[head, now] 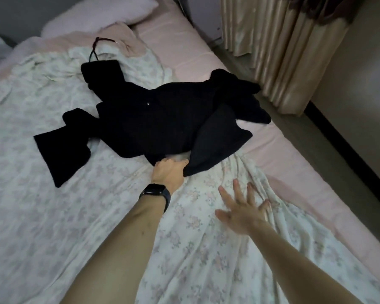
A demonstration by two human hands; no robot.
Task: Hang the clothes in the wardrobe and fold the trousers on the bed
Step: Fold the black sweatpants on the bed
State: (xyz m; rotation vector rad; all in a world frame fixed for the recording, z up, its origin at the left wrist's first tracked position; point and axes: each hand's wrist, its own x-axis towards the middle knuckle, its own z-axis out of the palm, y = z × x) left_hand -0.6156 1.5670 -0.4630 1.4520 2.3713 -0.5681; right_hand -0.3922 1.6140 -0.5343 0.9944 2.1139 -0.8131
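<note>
Left hand (169,170): fingers curled round the near edge of the black garment (154,123), gripping the fabric; fingertips partly hidden under the cloth.
Right hand (242,211): fully open, fingers straight and spread, palm down, holding nothing; slightly blurred, so contact with the sheet cannot be told.
Hand spacing: right hand lies nearer the person than the left hand, and apart from it.
Black garment: spread flat on the bed, extending away from the left hand; one flared part lies to the left of that hand, and folded dark parts lie beyond the right hand.
Garment type: cannot be told, as the dark fabric shows little detail.
Hanger hook (96,49): projects from the garment's far end, well beyond the left hand.
Watch (156,193): dark band on the left wrist.
Floral sheet (53,194): under both hands and under the garment; creased beside the right hand.
Pink mattress cover (180,44): bare strip to the right of the right hand.
Pillow (101,16): far beyond the left hand.
Curtain (279,40): beyond the right hand, past the bed edge.
</note>
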